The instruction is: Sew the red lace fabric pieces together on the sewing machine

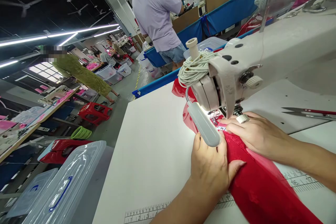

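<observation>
Red fabric (249, 175) with a lacy edge runs from the sewing machine's needle area down toward the lower right. My left hand (210, 164) grips the fabric's left edge near the presser foot, its thumb lying on top; the lamp covers some of its fingers. On the other side, my right hand (254, 133) holds the fabric beside the needle, fingers bent over it and their tips partly hidden. Above both hands is the white sewing machine (278, 52). Its small grey lamp (204, 124) hangs just over my left fingers. More sheer red cloth (189, 117) lies behind the needle.
Scissors (309, 112) lie on the right of the white table (147, 147), which has a printed ruler (147, 213) along its front. A coiled pale cord (195, 66) hangs on the machine head. Lidded plastic bins (76, 178) and red stools (95, 112) stand left. People are beyond.
</observation>
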Available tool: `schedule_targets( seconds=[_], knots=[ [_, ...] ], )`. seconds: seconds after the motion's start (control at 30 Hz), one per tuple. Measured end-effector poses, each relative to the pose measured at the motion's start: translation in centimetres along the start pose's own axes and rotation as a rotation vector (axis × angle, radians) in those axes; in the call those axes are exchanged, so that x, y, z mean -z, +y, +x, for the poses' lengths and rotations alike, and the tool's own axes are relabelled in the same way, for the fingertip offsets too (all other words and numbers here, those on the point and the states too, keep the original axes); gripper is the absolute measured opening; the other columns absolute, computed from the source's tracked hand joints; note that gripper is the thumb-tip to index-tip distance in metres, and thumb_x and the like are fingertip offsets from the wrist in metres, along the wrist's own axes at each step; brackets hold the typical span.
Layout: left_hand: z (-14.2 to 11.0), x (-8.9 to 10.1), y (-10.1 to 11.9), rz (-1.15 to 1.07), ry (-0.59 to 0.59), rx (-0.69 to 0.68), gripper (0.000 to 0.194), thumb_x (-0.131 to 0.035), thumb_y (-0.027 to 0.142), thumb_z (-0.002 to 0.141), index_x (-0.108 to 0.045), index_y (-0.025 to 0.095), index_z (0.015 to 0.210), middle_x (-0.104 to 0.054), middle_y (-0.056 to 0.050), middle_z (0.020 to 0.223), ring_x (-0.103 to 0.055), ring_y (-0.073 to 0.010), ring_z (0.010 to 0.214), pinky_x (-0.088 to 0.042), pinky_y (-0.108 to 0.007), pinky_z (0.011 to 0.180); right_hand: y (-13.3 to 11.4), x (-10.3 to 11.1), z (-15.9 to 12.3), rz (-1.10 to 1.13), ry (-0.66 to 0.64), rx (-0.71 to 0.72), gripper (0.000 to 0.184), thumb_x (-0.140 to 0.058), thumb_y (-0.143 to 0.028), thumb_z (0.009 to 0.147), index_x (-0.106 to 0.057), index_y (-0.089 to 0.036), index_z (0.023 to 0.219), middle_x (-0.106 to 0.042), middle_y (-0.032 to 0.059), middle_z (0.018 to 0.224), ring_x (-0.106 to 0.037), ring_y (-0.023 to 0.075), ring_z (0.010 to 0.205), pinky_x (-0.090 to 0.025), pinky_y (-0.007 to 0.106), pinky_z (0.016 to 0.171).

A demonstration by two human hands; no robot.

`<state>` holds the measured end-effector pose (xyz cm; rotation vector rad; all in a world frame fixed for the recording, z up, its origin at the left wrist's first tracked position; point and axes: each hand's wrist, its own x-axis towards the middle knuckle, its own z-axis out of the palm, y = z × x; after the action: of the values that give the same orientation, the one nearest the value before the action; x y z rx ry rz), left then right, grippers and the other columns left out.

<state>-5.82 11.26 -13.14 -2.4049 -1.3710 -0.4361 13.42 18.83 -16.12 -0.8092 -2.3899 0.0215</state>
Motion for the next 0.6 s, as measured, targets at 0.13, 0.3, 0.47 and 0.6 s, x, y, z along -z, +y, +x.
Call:
schedule_targets(
  seconds=[0.13,0.3,0.47,0.6],
  knots=[
    [0.07,0.07,0.04,0.010,-0.007,-0.010,0.070,-0.058,0.065,0.095,-0.064,0.005,0.130,-0.069,-0.021,0.126,-0.065,-0.0331,0.105,-0.056,-0.046,0.088,-0.01,0.09,0.12,0.000,0.008,0.001,0.042,-0.038,-0.003,0.090,-0.068,-0.020,0.113,-0.077,0.0103,0.114,-0.069,0.0242,0.098,-0.047,0.039,0.082],
    [0.17,0.15,0.03,0.003,-0.045,0.026,0.063,-0.063,0.058,0.093,-0.064,0.007,0.130,-0.069,-0.019,0.127,-0.065,-0.0324,0.103,-0.056,-0.047,0.089,-0.16,0.32,0.52,-0.037,0.023,0.018,0.041,-0.037,-0.002,0.090,-0.070,-0.020,0.109,-0.077,0.0102,0.112,-0.070,0.0232,0.092,-0.048,0.037,0.079],
    [0.32,0.12,-0.07,0.012,-0.016,0.033,0.051,-0.060,0.049,0.094,-0.066,0.009,0.126,-0.070,-0.018,0.126,-0.065,-0.0325,0.106,-0.054,-0.048,0.093,0.15,0.19,0.51,-0.040,-0.003,0.011,0.045,-0.037,0.001,0.087,-0.067,-0.021,0.111,-0.076,0.0091,0.117,-0.069,0.0221,0.095,-0.047,0.036,0.081],
    [0.31,-0.08,-0.20,0.004,-0.001,0.046,0.046,-0.058,0.045,0.095,-0.067,0.010,0.123,-0.070,-0.018,0.126,-0.065,-0.0326,0.105,-0.053,-0.049,0.093,0.55,-0.15,0.34,-0.021,-0.016,0.021,0.042,-0.040,0.002,0.082,-0.068,-0.021,0.104,-0.075,0.0084,0.111,-0.067,0.0218,0.089,-0.048,0.036,0.080]
  ],
)
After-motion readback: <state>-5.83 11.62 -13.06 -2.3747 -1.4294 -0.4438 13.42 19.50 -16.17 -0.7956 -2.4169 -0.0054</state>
